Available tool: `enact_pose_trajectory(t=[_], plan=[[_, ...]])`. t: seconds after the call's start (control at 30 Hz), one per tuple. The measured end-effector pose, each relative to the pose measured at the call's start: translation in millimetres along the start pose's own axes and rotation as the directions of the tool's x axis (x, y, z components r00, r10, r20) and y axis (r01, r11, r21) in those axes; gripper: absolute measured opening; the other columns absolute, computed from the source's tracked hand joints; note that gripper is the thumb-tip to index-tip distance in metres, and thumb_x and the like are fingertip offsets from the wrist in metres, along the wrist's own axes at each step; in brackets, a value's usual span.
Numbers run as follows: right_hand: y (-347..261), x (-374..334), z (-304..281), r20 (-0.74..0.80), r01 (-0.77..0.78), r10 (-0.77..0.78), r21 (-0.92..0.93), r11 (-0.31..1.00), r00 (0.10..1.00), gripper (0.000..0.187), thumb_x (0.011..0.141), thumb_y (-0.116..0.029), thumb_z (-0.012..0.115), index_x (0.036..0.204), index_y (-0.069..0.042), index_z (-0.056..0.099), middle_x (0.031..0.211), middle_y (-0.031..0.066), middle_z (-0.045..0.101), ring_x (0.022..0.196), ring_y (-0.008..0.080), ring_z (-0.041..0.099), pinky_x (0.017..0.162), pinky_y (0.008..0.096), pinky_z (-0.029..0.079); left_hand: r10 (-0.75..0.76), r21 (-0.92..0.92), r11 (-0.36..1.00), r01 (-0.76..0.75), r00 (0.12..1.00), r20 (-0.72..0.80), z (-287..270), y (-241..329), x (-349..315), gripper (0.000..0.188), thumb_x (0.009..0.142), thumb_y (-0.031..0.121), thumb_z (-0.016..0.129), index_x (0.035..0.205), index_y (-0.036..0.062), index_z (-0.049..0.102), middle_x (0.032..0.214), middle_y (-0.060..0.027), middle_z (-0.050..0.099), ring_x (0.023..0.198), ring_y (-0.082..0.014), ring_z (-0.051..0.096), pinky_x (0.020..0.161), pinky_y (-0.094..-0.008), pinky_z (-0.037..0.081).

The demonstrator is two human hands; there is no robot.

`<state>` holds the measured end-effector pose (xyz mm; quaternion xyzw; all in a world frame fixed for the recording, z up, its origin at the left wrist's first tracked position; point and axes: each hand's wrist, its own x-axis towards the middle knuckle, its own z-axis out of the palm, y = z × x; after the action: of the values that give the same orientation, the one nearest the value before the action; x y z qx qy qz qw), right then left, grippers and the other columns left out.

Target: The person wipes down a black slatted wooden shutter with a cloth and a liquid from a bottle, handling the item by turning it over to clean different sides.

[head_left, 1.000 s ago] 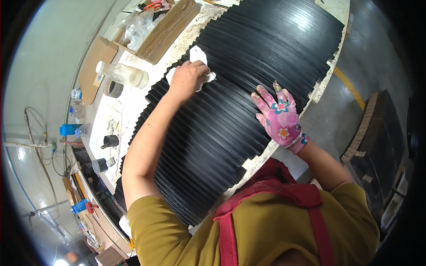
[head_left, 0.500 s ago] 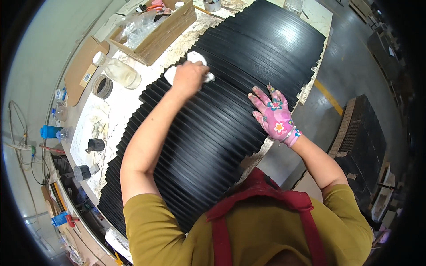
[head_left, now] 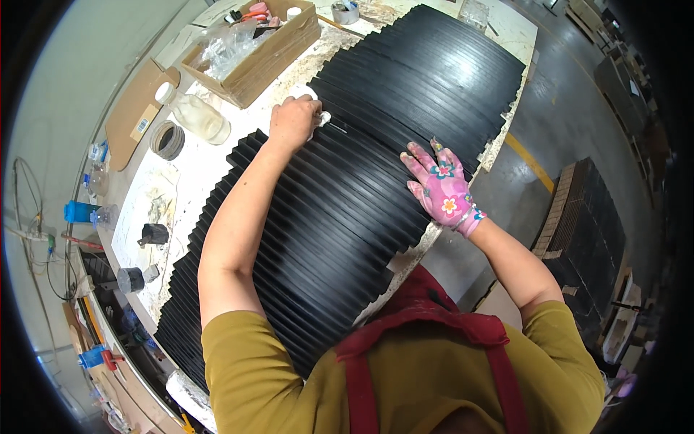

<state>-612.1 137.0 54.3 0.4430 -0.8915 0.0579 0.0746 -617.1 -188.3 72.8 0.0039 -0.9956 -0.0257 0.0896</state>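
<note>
A long black pleated sheet (head_left: 347, 195), like a bellows cover, stretches across the white table. My bare left hand (head_left: 294, 121) is closed on a white cloth (head_left: 303, 92) at the sheet's far-left edge; most of the cloth is hidden under the fingers. My right hand (head_left: 442, 184), in a pink flowered glove, lies flat on the near-right edge of the sheet with its fingers spread and nothing in them.
Left of the sheet stand a clear bottle (head_left: 195, 114), a tape roll (head_left: 168, 140) and small dark containers (head_left: 153, 234). A cardboard box (head_left: 253, 61) with plastic bags sits behind them. Stacked dark panels (head_left: 589, 217) stand on the floor at right.
My left hand has moved a little left with the cloth, to the sheet's edge. My right hand stays on the sheet, and the sheet has shifted slightly in view.
</note>
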Motion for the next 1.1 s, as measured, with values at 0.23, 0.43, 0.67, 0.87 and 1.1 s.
enact_pose_trajectory(t=[0.23,0.43,0.67,0.87,1.1], plan=[[-2.1,0.7,-3.7,0.012,-0.010,0.010,0.019,1.000,1.000,0.049,0.091,-0.034,0.049,0.137,-0.020,0.044,0.146,0.0030,0.038,0.131,0.0345,0.035,0.109,0.0473,0.019,0.164,-0.131,0.976,-0.171,0.984,-0.064,9.8,65.8,-25.5,0.018,0.073,0.012,0.067,0.090,0.0104,0.064,0.091,-0.0048,0.061,0.085,-0.0284,0.058,0.070,-0.0389,0.048],[9.3,-0.3,3.6,0.283,-0.020,0.045,-0.090,0.996,0.958,0.052,0.088,-0.035,0.053,0.136,-0.018,0.045,0.144,0.0050,0.040,0.127,0.0370,0.039,0.108,0.0491,0.020,0.213,-0.398,0.837,-0.374,0.894,-0.394,-13.2,164.5,-33.2,0.020,0.075,0.015,0.068,0.092,0.0106,0.059,0.102,-0.0062,0.056,0.096,-0.0266,0.055,0.079,-0.0374,0.044],[-1.3,3.0,-5.2,-0.023,-0.007,0.008,0.039,0.999,1.000,0.051,0.088,-0.035,0.053,0.136,-0.019,0.045,0.144,0.0033,0.040,0.131,0.0342,0.034,0.108,0.0473,0.020,-0.074,-0.158,0.987,0.030,0.958,-0.276,45.8,41.7,-6.6,0.025,0.083,0.018,0.062,0.106,0.0112,0.059,0.114,-0.0074,0.054,0.104,-0.0325,0.052,0.081,-0.0493,0.043],[4.0,3.9,3.7,0.004,-0.038,0.038,0.066,0.997,0.999,0.049,0.089,-0.036,0.052,0.135,-0.020,0.046,0.143,0.0026,0.041,0.133,0.0328,0.032,0.108,0.0457,0.018,0.001,-0.107,0.994,-0.025,0.975,-0.224,20.6,-15.5,17.3,0.017,0.077,0.016,0.066,0.093,0.0102,0.064,0.097,-0.0087,0.060,0.088,-0.0319,0.058,0.074,-0.0442,0.049],[0.2,3.9,-3.9,0.007,-0.043,0.042,0.057,0.997,0.999,0.048,0.089,-0.035,0.052,0.134,-0.020,0.047,0.142,0.0018,0.042,0.132,0.0310,0.034,0.108,0.0446,0.018,0.111,0.119,0.986,-0.116,0.993,0.050,-2.4,14.0,15.1,0.019,0.079,0.018,0.064,0.097,0.0141,0.064,0.098,-0.0029,0.058,0.093,-0.0258,0.056,0.072,-0.0423,0.047]])
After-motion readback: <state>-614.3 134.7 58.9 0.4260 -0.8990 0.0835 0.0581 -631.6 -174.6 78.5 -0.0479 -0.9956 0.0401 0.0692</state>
